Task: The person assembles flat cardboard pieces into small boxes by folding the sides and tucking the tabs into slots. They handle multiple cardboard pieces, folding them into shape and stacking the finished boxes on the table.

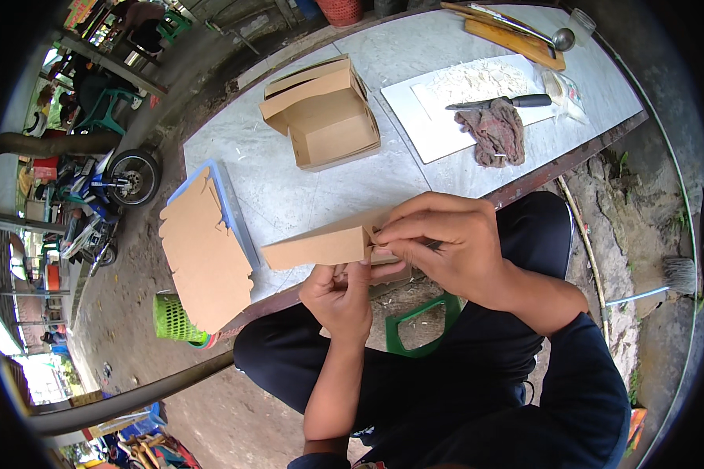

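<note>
Admittedly, the corner seems the weak spot: the partly folded, brown cardboard box (pixel 309 248) is held up at the near edge of the grey-white, marble-patterned table (pixel 305 191), with its far left end unsupported by either hand. The right hand (pixel 444 244) has its thumb and fingertips drawn together at the box's right-hand corner, apparently pinching a flap there, though the fingers hide how it sits. The left hand (pixel 338 301) cups the corner from below, its thumb up against the near wall. If the right fingertips press too hard, thin card could crease off its fold line or tear at the joint; if the left thumb eases, the wall could spring outward. A slip might drop the box toward the lap or the green plastic stool (pixel 393 332) below. To the left, the flat, brown cardboard blanks (pixel 203 250) overhang their pale-blue plastic tray (pixel 240 219), so a stray elbow might tip them off.
</note>
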The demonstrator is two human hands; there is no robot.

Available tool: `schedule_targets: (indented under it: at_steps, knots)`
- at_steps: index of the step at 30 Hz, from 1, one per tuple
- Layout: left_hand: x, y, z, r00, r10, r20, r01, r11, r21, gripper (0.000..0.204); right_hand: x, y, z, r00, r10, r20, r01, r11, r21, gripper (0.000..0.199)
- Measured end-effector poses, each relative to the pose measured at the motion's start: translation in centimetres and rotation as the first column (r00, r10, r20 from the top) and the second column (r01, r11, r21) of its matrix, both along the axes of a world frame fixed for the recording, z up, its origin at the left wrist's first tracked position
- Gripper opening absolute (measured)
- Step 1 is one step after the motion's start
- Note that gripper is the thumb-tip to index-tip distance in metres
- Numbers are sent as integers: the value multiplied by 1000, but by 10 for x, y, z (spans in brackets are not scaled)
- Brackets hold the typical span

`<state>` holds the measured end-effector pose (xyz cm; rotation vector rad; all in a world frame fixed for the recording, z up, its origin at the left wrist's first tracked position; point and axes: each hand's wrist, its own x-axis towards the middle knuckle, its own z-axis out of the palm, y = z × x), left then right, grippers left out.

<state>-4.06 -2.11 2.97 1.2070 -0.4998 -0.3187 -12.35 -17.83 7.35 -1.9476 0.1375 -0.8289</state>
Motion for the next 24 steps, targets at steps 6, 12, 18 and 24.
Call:
schedule_targets:
  at_steps: [6, 12, 18, 24]
  knots:
    - [-2, 1, -14, 959, 115, 259, -137, 988, 67, 20, 1, -4, -2, 999, 39, 34, -37, 998, -46, 16]
    - [6, 10, -22, 895, 163, 416, -251, 953, 167, 18, -1, -5, 9, 988, 79, -136, -78, 997, 9, 16]
    - [10, 15, -6, 925, 29, 378, -136, 956, 259, 15, 1, -8, 1, 996, 57, -68, -66, 989, -134, 14]
    - [16, 13, -4, 995, -100, 30, 98, 993, 58, 13, 2, -9, 1, 979, 124, -161, -104, 987, 125, 13]
